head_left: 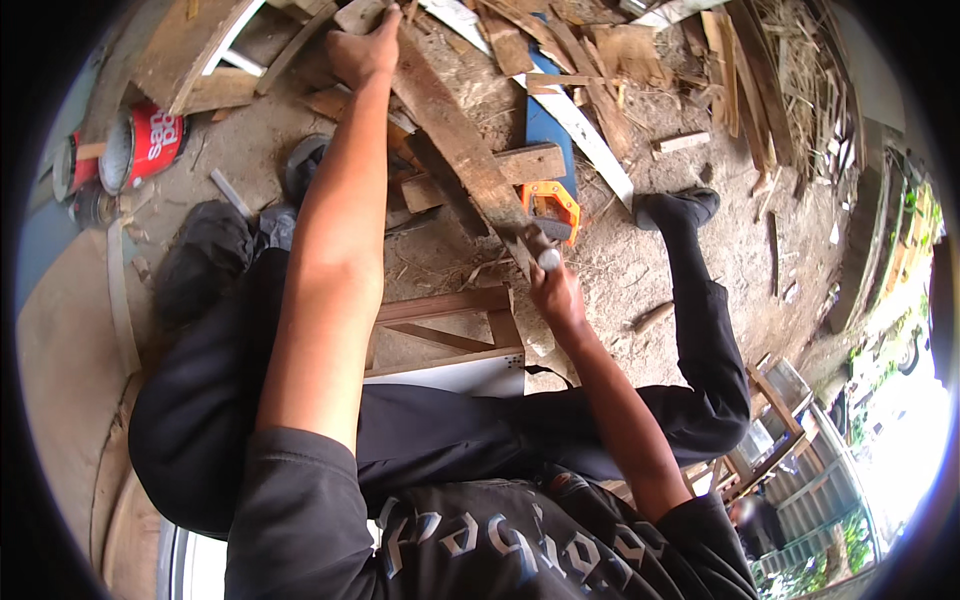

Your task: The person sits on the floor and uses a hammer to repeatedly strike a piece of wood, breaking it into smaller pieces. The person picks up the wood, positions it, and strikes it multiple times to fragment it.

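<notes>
A long, worn wooden plank (450, 130) slants from the upper middle down toward my right hand. Around its far end, my left hand (365, 52) is closed, arm stretched out. My right hand (557, 298) is closed on a hammer (547, 256), whose round metal face lies by the plank's near end; most of the handle is hidden in my fist. Under the plank, a short wooden block (530, 163) lies crosswise. Just beyond the hammer is a handsaw (566, 212) with an orange handle and what looks like a blue blade.
A wooden frame (445, 303) stands before my lap. Red buckets (150, 148) are at the left, scrap boards (740, 85) and splinters at the far right. My outstretched foot (677, 208) rests on the dirt floor; a dark bag-like bundle (207, 255) lies left.
</notes>
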`<state>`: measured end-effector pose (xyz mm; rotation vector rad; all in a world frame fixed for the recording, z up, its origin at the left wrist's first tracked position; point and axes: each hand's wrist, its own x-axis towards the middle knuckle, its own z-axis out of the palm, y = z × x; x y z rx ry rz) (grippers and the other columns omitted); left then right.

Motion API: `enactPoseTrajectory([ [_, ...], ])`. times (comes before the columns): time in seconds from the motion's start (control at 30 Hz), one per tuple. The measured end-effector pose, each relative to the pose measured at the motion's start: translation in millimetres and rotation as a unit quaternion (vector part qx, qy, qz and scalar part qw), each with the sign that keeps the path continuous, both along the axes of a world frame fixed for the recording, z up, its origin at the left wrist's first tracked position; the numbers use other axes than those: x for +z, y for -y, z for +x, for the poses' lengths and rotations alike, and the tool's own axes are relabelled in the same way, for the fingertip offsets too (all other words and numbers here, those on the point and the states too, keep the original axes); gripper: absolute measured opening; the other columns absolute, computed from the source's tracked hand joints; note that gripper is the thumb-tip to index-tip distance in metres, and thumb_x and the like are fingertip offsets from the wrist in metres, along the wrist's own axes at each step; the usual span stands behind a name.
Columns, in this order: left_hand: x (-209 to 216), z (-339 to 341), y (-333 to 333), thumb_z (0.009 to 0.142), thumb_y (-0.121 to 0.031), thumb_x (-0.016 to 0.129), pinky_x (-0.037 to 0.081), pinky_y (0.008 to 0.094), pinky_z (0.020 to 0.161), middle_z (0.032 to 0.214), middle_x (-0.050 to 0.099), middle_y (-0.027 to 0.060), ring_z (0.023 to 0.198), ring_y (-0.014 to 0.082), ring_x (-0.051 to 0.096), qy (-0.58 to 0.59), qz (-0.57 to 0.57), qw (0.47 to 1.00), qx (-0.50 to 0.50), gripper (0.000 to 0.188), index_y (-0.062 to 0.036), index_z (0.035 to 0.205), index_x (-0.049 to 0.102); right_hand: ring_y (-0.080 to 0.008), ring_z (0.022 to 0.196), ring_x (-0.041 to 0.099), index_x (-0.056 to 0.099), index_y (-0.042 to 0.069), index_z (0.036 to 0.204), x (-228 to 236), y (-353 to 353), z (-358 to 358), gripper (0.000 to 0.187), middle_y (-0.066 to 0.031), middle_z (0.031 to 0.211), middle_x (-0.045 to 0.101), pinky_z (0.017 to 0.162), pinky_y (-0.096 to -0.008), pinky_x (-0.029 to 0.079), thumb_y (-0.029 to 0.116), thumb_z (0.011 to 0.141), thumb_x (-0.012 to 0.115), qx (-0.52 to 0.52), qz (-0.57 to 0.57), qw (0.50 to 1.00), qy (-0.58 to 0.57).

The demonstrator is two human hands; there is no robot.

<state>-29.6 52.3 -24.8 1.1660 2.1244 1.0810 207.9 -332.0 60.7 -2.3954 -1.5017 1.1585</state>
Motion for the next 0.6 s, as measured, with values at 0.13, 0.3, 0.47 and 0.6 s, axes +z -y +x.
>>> enactPoseTrajectory([
  [0.13,-10.9,-3.5,-4.4,0.067,-0.062,0.084,0.055,0.0504,0.084,0.101,0.066,0.0286,0.094,0.0424,0.068,-0.023,-0.007,0.999,0.029,0.086,0.0138,0.099,0.059,-0.0542,0.070,0.062,0.057,0.001,0.109,18.5,55.1,35.4,0.025,-0.0328,0.072,0.062,0.058,-0.0592,0.049,0.024,0.100,0.057,-0.016,-0.068,0.997,0.025],
  [0.3,5.5,7.4,8.0,0.070,-0.074,0.075,0.043,0.0589,0.096,0.116,0.061,0.0280,0.108,0.0422,0.061,-0.163,-0.020,0.985,0.046,0.097,0.0123,0.112,0.058,-0.0568,0.079,0.062,0.053,0.000,0.102,49.3,-17.4,1.5,0.033,-0.0366,0.077,0.063,0.064,-0.0623,0.050,0.033,0.101,0.056,-0.028,-0.020,0.999,-0.022],
  [0.47,-5.5,5.8,9.8,0.074,-0.069,0.074,0.046,0.0580,0.093,0.115,0.060,0.0271,0.109,0.0438,0.062,-0.059,-0.045,0.997,0.005,0.090,0.0116,0.111,0.058,-0.0518,0.072,0.066,0.051,-0.001,0.106,30.0,-130.9,-55.5,0.037,-0.0312,0.077,0.067,0.063,-0.0593,0.053,0.035,0.100,0.055,0.043,-0.035,0.998,-0.037],
  [0.6,-3.3,15.4,12.5,0.073,-0.064,0.077,0.051,0.0535,0.091,0.111,0.062,0.0278,0.104,0.0445,0.063,-0.039,0.029,0.998,0.034,0.086,0.0132,0.106,0.059,-0.0526,0.070,0.065,0.049,-0.001,0.110,0.4,-7.0,-6.9,0.033,-0.0324,0.073,0.065,0.060,-0.0597,0.053,0.024,0.094,0.062,-0.020,-0.002,1.000,-0.013],
])
